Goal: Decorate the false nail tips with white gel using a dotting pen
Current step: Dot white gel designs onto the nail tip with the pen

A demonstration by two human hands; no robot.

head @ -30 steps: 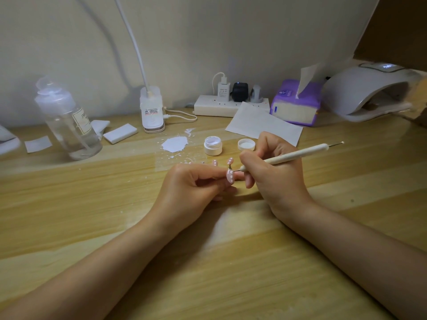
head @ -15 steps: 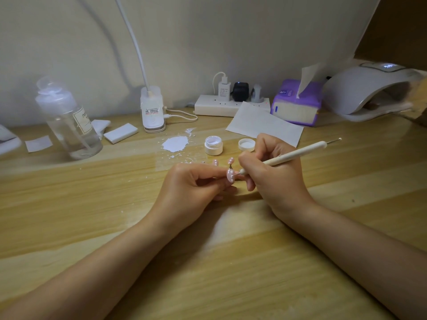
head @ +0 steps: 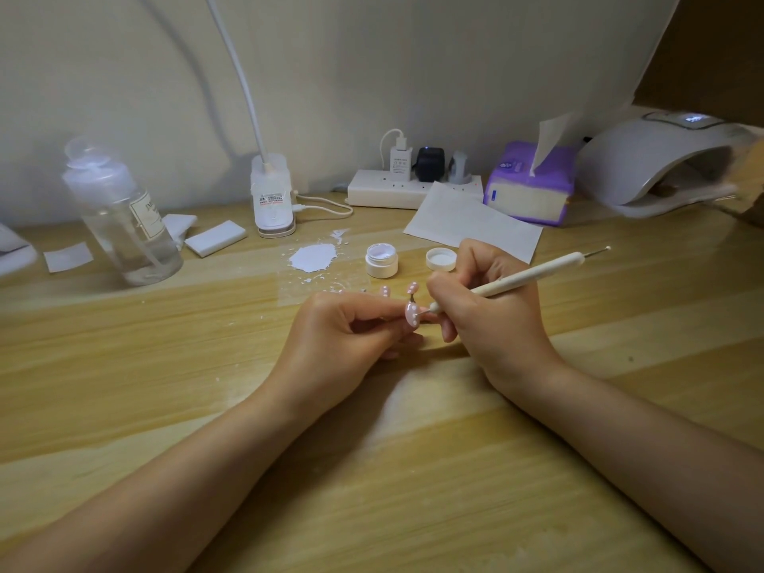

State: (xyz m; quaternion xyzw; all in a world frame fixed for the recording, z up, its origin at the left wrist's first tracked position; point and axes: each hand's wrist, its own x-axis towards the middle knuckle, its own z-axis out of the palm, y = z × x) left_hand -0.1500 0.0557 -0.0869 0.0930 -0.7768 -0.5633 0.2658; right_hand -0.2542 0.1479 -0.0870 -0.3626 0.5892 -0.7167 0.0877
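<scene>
My left hand (head: pixel 343 337) pinches a pink false nail tip (head: pixel 411 315) that carries white dots, just above the wooden table (head: pixel 372 469). My right hand (head: pixel 488 316) grips a cream dotting pen (head: pixel 533 275) like a pencil, and the pen's metal point touches the held nail tip. Behind the hands, two more dotted pink nail tips (head: pixel 385 290) stand on the table. An open small jar of white gel (head: pixel 381 261) sits beyond them with its lid (head: pixel 441 258) lying to its right.
A smear of white gel (head: pixel 312 258) lies on the table behind my left hand. A clear pump bottle (head: pixel 124 217) stands at the left. A lamp base (head: pixel 273 200), power strip (head: pixel 397 188), tissue pack (head: pixel 529 188) and nail-curing lamp (head: pixel 661 159) line the back.
The pen's rear end has tilted slightly upward and its point has shifted a little on the held nail tip. My left hand has barely moved.
</scene>
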